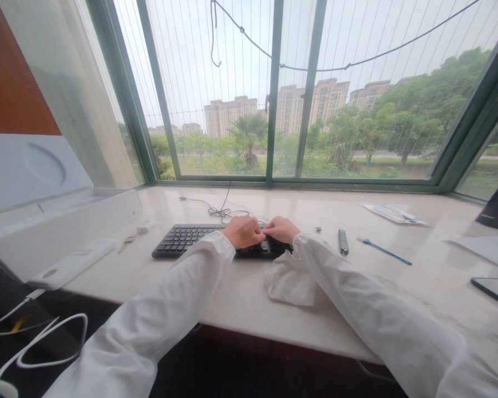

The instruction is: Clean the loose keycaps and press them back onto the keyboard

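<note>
A black computer keyboard lies on a pale marble counter, directly below the window. My left hand and my right hand rest close together on its keys, fingers curled and holding nothing. White sleeves cover both forearms. Beneath my right wrist, a crumpled white tissue lies next to the keyboard's front edge and touches my right sleeve. The keyboard's middle keys are hidden under my hands.
A thin cable coils behind the keyboard. To the right lie a metal stick-shaped object, a blue pen, papers and a black phone. A white power bank and a large white box stand left.
</note>
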Tool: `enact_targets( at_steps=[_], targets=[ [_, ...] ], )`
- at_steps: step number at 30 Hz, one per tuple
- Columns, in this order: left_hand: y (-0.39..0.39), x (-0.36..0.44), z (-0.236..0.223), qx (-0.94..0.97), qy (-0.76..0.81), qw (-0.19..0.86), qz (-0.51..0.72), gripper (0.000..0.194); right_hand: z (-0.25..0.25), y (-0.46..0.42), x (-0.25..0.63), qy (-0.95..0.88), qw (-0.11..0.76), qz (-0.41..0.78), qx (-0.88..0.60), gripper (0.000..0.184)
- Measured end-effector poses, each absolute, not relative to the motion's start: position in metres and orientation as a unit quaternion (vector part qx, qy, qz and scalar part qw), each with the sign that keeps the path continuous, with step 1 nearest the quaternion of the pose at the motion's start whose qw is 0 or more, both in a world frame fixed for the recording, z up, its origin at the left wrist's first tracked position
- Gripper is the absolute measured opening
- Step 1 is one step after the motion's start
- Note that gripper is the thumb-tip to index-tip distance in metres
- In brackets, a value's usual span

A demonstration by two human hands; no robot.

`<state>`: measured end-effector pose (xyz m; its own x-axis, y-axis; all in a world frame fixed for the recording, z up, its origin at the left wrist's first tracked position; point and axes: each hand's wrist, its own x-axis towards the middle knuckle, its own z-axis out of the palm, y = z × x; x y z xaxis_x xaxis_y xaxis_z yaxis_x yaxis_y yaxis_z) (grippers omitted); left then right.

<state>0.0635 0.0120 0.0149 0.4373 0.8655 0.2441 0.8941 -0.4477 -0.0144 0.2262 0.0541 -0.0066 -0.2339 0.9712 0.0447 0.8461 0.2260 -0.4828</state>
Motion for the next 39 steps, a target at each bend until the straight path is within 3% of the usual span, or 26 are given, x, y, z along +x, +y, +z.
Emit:
enact_targets(
  at_steps=[11, 17, 23, 28, 35, 39],
  targets=[
    [0.019, 0.058, 0.010, -0.846, -0.516, 0.017, -0.135, 0.040, -0.002, 0.052, 0.222, -0.759, 0.154, 0.194, -0.603, 0.021],
    [0.017, 0.053, 0.006, -0.848, -0.494, 0.073, -0.180, 0.034, -0.005, 0.046, 0.225, -0.770, 0.194, 0.189, -0.578, 0.022],
    [0.015, 0.047, 0.009, -0.809, -0.507, 0.117, -0.275, 0.037, 0.034, 0.039, 0.271, -0.772, 0.260, 0.027, -0.580, 0.023],
    [0.014, 0.050, 0.007, -0.813, -0.497, 0.119, -0.281, 0.037, 0.049, 0.047, 0.349, -0.669, 0.173, -0.056, -0.720, 0.019],
    [0.014, 0.052, 0.006, -0.825, -0.476, 0.129, -0.276, 0.037, 0.009, 0.073, 0.387, -0.702, 0.112, 0.079, -0.699, 0.037],
    [0.013, 0.052, 0.006, -0.827, -0.468, 0.132, -0.281, 0.037, -0.002, 0.080, 0.383, -0.713, 0.096, 0.075, -0.691, 0.026]
  ],
)
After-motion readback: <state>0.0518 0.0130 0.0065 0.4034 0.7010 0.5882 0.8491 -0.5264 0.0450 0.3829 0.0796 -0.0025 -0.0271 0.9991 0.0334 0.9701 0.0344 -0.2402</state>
